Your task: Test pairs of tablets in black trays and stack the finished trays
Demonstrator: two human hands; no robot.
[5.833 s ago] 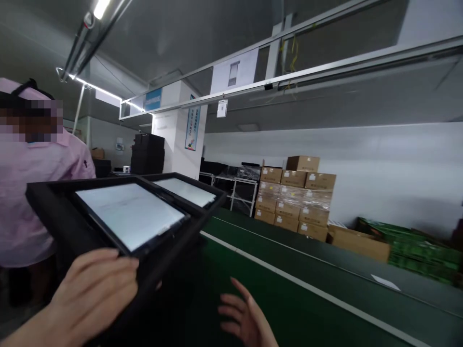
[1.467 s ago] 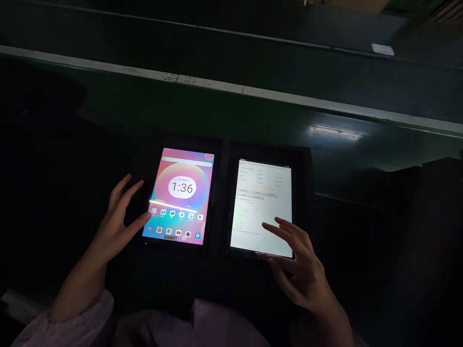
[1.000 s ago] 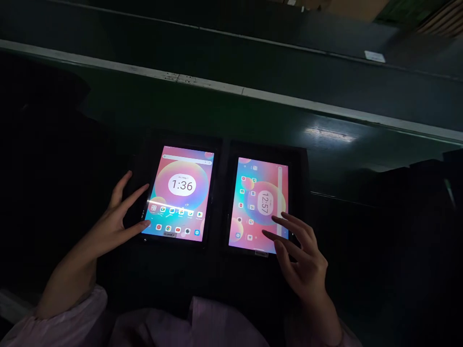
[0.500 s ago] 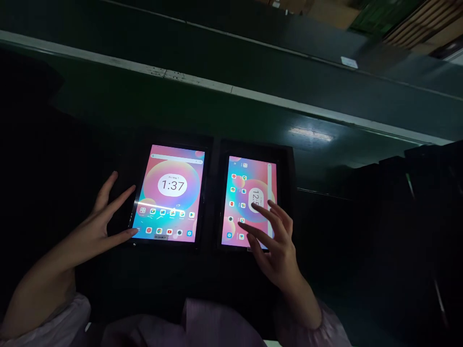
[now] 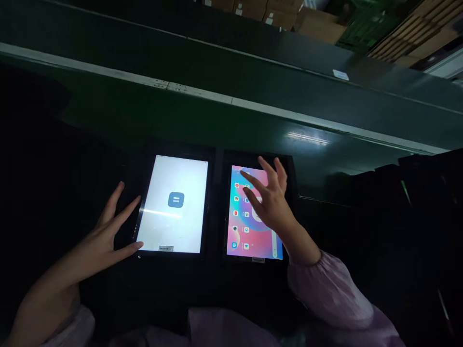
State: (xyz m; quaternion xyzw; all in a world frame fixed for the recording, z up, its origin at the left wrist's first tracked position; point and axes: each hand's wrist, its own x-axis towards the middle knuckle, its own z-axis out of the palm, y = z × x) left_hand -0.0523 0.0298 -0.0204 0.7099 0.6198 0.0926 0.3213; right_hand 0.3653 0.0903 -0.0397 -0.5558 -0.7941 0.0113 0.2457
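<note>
Two tablets lie side by side in a black tray [image 5: 217,144] in front of me. The left tablet [image 5: 173,205] shows a white screen with a small blue icon. The right tablet [image 5: 240,217] shows a pink home screen turned sideways. My left hand [image 5: 108,231] is open, fingers spread, with the thumb tip at the left tablet's lower left corner. My right hand [image 5: 269,200] is open and stretched over the upper half of the right tablet, fingers apart above the screen. It holds nothing.
A dark green conveyor belt [image 5: 202,58] with a pale rail [image 5: 231,100] runs across beyond the tray. Cardboard boxes [image 5: 307,24] and green crates [image 5: 365,29] stand at the far top. A white slip [image 5: 340,74] lies on the far belt. Black trays [image 5: 427,183] stack at the right.
The left tablet's screen went from the pink home screen to white. My right hand moved up from the right tablet's lower edge to its upper half. Long before, the tray was being carried.
</note>
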